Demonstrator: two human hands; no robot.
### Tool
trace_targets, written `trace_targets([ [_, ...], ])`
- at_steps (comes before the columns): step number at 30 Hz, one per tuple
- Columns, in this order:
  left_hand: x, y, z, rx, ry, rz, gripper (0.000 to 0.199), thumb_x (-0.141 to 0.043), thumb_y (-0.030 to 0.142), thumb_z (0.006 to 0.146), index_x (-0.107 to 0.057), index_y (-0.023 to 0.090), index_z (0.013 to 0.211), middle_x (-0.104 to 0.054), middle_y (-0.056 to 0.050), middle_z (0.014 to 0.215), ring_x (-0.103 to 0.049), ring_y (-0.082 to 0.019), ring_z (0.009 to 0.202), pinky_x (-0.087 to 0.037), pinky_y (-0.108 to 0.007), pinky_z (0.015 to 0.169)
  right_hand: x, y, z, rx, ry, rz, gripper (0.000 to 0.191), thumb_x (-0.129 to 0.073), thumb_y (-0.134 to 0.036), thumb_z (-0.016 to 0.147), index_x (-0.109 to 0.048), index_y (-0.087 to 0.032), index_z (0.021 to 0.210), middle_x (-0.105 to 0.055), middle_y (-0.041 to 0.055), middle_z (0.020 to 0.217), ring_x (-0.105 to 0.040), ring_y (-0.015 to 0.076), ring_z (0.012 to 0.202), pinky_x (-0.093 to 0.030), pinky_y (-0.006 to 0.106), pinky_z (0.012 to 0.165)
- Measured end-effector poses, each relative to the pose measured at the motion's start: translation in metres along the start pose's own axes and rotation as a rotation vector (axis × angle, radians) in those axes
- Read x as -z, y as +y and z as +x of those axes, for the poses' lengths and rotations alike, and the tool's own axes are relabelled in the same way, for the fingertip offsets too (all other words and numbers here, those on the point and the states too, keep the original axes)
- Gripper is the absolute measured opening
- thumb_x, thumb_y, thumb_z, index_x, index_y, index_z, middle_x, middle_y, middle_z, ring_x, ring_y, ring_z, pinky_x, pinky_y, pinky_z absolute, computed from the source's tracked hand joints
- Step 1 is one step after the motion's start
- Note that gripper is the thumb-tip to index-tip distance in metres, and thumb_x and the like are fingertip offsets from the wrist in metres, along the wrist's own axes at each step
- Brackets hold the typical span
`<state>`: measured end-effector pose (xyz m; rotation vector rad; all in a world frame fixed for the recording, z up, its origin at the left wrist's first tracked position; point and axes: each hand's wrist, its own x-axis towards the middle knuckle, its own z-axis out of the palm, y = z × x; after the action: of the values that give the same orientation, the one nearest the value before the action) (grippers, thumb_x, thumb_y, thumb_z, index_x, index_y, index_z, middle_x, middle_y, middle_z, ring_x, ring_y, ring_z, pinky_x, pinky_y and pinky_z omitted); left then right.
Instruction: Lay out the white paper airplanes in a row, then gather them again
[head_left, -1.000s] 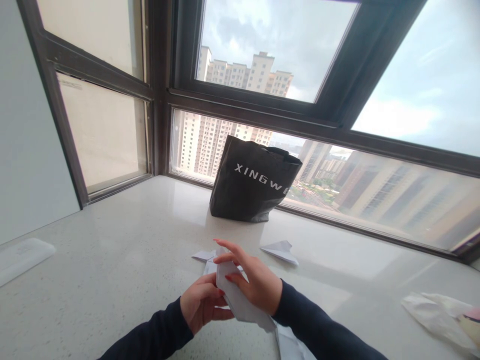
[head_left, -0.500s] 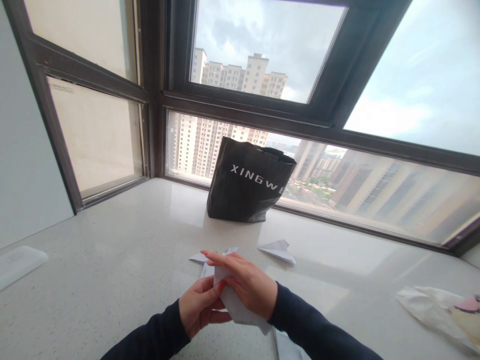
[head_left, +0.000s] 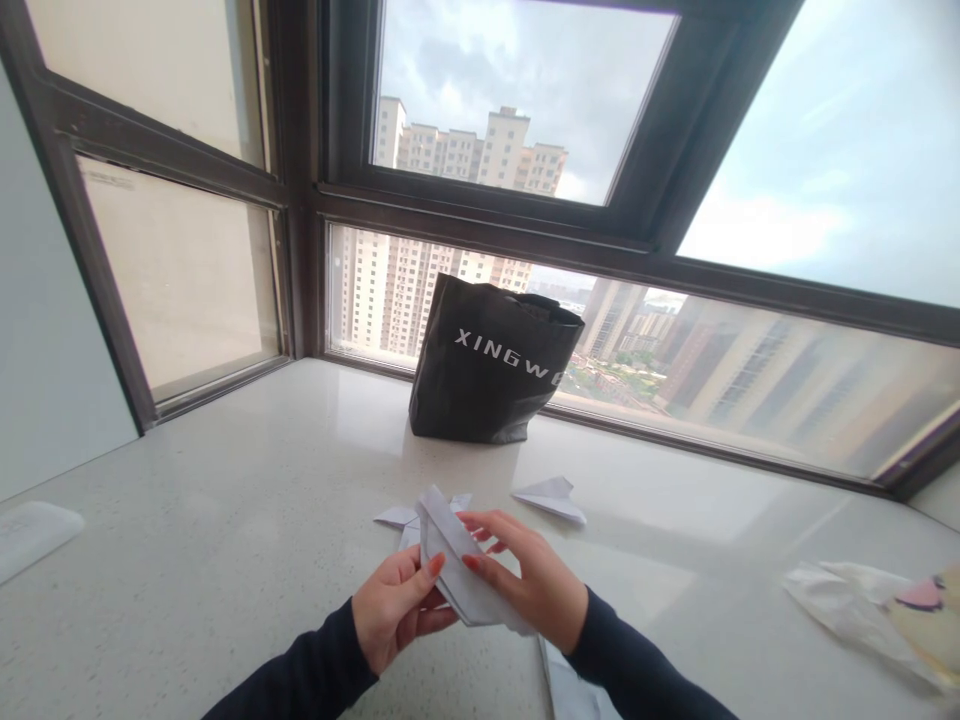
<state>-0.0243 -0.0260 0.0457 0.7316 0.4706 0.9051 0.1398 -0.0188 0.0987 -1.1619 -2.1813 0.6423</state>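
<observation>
A folded sheet of white paper (head_left: 459,560) is held up between my two hands, above the pale countertop. My left hand (head_left: 401,605) pinches its left edge, thumb on top and fingers underneath. On the right side my right hand (head_left: 529,575) grips the paper, its thumb on the near face and its fingers behind the far edge. Just beyond the held paper lies another folded paper piece (head_left: 395,516), partly hidden by it. A paper plane (head_left: 553,498) rests farther right. Below my right wrist lies more white paper (head_left: 570,685), partly covered by the sleeve.
A black bag (head_left: 491,370) with white lettering stands against the window at the back. A crumpled plastic packet (head_left: 847,605) lies at the right, and a white rounded object (head_left: 37,535) sits at the left edge of the speckled countertop (head_left: 225,560).
My right hand, which lay flat over the paper, has moved right and now grips its right side. More of the folded paper shows, its tip pointing up and away. The view has shifted slightly.
</observation>
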Motion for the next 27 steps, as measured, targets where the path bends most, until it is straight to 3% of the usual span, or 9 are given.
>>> trace_targets([
  [8,0.000,-0.003,0.001,0.015,-0.013,0.026,0.039,-0.069,0.035,0.064,-0.055,0.017,0.096,-0.062,-0.006,0.090,-0.060,-0.018,0.080,-0.042,-0.027,0.070,-0.005,-0.005,-0.001,0.025,-0.034,0.006,0.028,-0.048,-0.023,0.078,-0.053,-0.019,0.106,-0.058,0.0076,0.096,-0.056,0.0167,0.081,-0.045,0.031,0.074],
  [12,0.001,-0.003,0.001,-0.024,-0.022,0.032,0.039,-0.067,0.037,0.065,-0.057,0.017,0.096,-0.062,-0.007,0.092,-0.058,-0.018,0.081,-0.041,-0.029,0.073,-0.011,0.007,-0.004,-0.158,0.000,0.196,0.042,-0.050,-0.035,0.076,-0.042,-0.019,0.114,-0.055,0.0065,0.093,-0.056,0.0107,0.058,-0.048,0.025,0.051],
  [16,0.006,0.000,0.001,-0.095,-0.086,0.151,0.037,-0.063,0.039,0.068,-0.060,0.014,0.094,-0.062,-0.008,0.090,-0.054,-0.022,0.088,-0.037,-0.033,0.078,-0.012,0.008,-0.015,-0.382,-0.101,0.409,0.049,-0.053,-0.047,0.069,-0.045,-0.016,0.106,-0.052,-0.0033,0.062,-0.052,0.0093,0.039,-0.040,0.019,0.032],
  [18,0.008,0.003,0.001,-0.141,-0.107,0.285,0.042,-0.063,0.040,0.067,-0.058,0.012,0.098,-0.062,-0.009,0.089,-0.053,-0.024,0.087,-0.036,-0.034,0.079,-0.009,0.002,-0.025,-0.413,-0.112,0.292,0.034,-0.051,-0.043,0.071,-0.053,-0.016,0.091,-0.050,-0.0046,0.053,-0.050,0.0089,0.036,-0.038,0.018,0.033],
  [21,0.008,0.011,-0.002,-0.278,-0.069,0.523,0.051,-0.063,0.041,0.065,-0.053,0.015,0.107,-0.060,-0.007,0.088,-0.052,-0.024,0.084,-0.037,-0.033,0.075,-0.007,-0.004,-0.046,-0.307,-0.067,-0.102,0.014,-0.045,-0.028,0.077,-0.056,-0.019,0.077,-0.058,-0.0020,0.055,-0.055,0.0114,0.047,-0.041,0.020,0.044],
  [25,-0.007,0.017,-0.016,-0.532,0.029,0.910,0.029,-0.051,0.030,0.072,-0.059,0.019,0.098,-0.060,-0.008,0.087,-0.050,-0.024,0.084,-0.034,-0.032,0.079,-0.013,0.005,-0.079,-0.128,-0.060,-0.492,0.013,-0.045,-0.015,0.075,-0.054,-0.024,0.079,-0.066,-0.0025,0.067,-0.062,0.0137,0.057,-0.039,0.019,0.049],
  [27,-0.020,0.017,-0.025,-0.592,-0.007,1.015,0.028,-0.043,0.027,0.074,-0.062,0.020,0.093,-0.060,-0.008,0.087,-0.049,-0.025,0.084,-0.033,-0.033,0.080,-0.018,0.014,-0.093,-0.066,-0.034,-0.587,0.014,-0.049,-0.014,0.072,-0.053,-0.025,0.079,-0.067,-0.0038,0.065,-0.062,0.0139,0.054,-0.037,0.020,0.046],
])
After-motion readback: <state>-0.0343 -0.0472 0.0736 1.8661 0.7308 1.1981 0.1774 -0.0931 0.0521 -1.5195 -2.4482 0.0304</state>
